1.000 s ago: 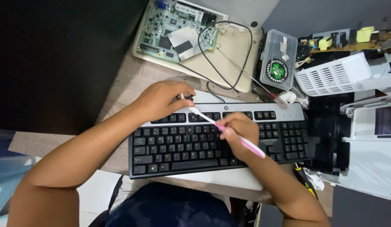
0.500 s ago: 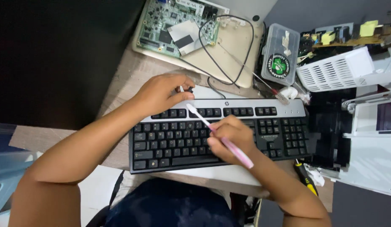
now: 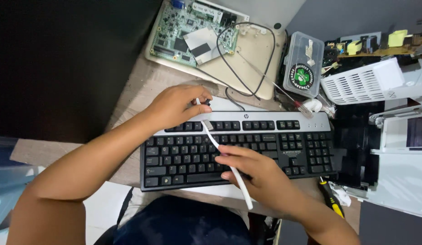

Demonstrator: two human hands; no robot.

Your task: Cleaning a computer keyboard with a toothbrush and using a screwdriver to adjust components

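Note:
A black and silver keyboard (image 3: 265,145) lies across the wooden desk in front of me. My right hand (image 3: 256,174) grips a white and pink toothbrush (image 3: 224,156) by its handle, bristle head down on the upper key rows near the left of centre. My left hand (image 3: 177,106) rests on the keyboard's top left edge, thumb and fingers pinched on the rim there. Both forearms reach in from the bottom of the view.
A green circuit board (image 3: 193,34) on a beige panel with a black cable (image 3: 247,59) sits behind the keyboard. A clear plastic box (image 3: 304,63) and white vented housing (image 3: 360,81) stand at back right. A yellow-handled screwdriver (image 3: 331,202) lies near the front right.
My right hand has slid left and down along the keyboard, so the brush head now sits nearer my left hand. The left hand has stayed on the top edge.

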